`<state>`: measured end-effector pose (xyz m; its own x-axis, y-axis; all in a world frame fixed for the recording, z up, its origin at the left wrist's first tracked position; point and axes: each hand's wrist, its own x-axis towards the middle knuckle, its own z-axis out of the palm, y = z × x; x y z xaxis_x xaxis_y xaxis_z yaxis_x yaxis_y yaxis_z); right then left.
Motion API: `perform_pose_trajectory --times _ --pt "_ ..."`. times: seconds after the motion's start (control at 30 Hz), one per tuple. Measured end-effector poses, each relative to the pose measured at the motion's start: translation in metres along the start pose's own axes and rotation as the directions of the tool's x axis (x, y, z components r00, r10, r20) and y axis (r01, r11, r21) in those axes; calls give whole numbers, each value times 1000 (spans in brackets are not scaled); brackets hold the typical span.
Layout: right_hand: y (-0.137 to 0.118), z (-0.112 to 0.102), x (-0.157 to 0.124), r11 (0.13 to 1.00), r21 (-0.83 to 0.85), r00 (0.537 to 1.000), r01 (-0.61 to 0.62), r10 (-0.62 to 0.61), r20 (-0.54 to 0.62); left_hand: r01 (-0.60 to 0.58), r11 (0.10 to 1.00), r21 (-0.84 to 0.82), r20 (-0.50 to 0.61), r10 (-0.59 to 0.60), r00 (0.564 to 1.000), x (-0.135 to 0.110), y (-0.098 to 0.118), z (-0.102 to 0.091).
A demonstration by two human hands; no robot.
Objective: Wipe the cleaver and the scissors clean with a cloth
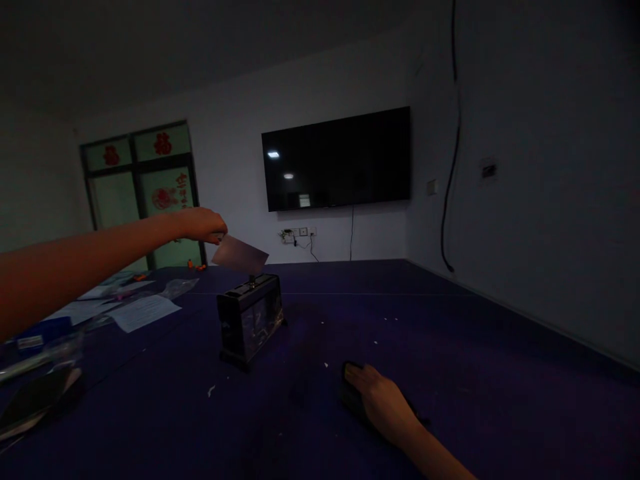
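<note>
My left hand [201, 225] is stretched out above the table, fingers pinched on a thin pale card [240, 255]. The card hangs tilted just over the top of a small dark box with a clear front [250, 319], which stands on the blue table [450, 373]. My right hand [383, 400] lies low on the table near me, fingers curled over a flat dark object [353, 393] that is mostly hidden under it.
Papers [143, 311] and clear plastic bags lie at the left of the table, with dark flat items [35, 400] at the near left edge. A black screen [337, 159] hangs on the far wall. A window [145, 187] with red decorations is at the back left.
</note>
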<state>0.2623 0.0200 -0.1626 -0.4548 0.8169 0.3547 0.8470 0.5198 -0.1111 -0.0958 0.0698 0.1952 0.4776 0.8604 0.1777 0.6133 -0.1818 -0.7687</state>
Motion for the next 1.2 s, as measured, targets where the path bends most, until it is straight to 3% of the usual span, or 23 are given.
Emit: perform_pose_trajectory --times 0.4,0.6,0.73,0.87,1.2 --pt "4 4 2 1000 -19 1000 2 -2 5 -61 996 -69 75 66 995 19 3 13" --pt "3 2 3 1000 -8 1000 0 0 11 -91 995 45 69 88 994 29 6 16" --pt "4 1 4 1000 -3 1000 -2 2 14 -98 980 171 -31 105 994 52 6 27" --pt "7 0 6 1000 -3 1000 -7 7 27 -114 983 143 -165 137 977 84 8 37" --pt "14 1 13 1000 -13 1000 0 0 21 -162 983 88 -201 176 963 151 47 65"
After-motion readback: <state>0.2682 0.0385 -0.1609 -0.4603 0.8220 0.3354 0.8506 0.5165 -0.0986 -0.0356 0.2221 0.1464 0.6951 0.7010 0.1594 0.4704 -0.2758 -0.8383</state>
